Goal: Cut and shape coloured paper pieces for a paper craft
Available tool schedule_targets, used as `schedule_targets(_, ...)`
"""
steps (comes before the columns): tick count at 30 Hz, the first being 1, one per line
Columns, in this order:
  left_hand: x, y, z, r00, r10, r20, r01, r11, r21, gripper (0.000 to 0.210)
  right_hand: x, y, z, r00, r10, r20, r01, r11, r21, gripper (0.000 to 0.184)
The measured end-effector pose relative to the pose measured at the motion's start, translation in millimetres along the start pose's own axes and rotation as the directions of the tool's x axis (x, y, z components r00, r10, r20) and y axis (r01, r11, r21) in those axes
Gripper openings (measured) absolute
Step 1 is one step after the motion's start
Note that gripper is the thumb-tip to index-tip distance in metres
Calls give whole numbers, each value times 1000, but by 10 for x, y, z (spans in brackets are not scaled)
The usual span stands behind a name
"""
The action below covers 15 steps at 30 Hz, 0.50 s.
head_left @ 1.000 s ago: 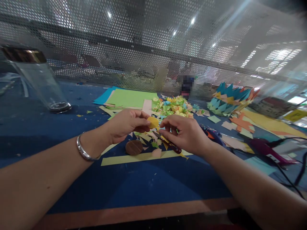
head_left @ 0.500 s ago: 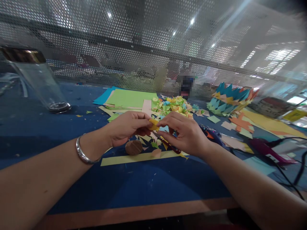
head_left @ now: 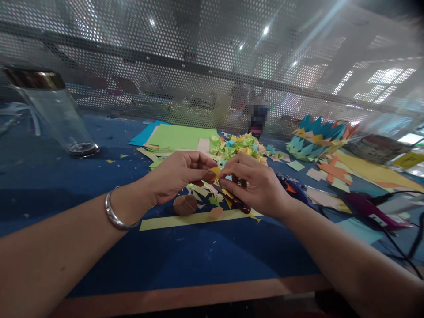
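A small yellow piece of paper (head_left: 215,172) is pinched between my two hands above the table. My left hand (head_left: 183,176), with a silver bangle at the wrist, grips its left side between thumb and fingers. On its right side the fingertips of my right hand (head_left: 253,183) close on the paper. Beneath my right hand lies a dark red-handled tool (head_left: 243,206), partly hidden, its kind unclear. Below my left hand sit a round brown disc (head_left: 185,205) and a long pale yellow paper strip (head_left: 168,223), among scattered paper scraps (head_left: 202,192).
Behind my hands are stacked coloured sheets (head_left: 185,136) and a heap of small folded paper pieces (head_left: 245,145). A glass bottle (head_left: 62,115) stands at left. At right are a paper crown-like ring (head_left: 318,137), a purple device (head_left: 377,212) and black cables. A perforated metal screen (head_left: 165,70) rises behind.
My left fingers have shifted slightly on the yellow paper, which is turned a little and shows differently. The hands otherwise stay in nearly the same place.
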State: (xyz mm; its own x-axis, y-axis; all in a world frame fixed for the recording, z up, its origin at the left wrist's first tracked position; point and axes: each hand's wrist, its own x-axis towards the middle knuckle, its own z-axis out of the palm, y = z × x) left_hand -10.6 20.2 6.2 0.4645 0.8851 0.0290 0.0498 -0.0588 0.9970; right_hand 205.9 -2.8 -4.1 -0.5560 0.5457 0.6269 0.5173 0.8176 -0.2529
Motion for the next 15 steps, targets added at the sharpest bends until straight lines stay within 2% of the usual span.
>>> schedule_targets(8,-23,31,54,995,98,0,-98,989,106,14,14,-1,9,977,212,6,-210,966,152,6)
schedule_targets(12,-47,17,41,984,156,91,-168,976,138,25,12,-16,5,955,294,27,-293,931,217,7)
schedule_targets(15,-54,-6,30,973,201,109,-219,958,184,31,14,-20,5,944,329,31,-325,909,262,11)
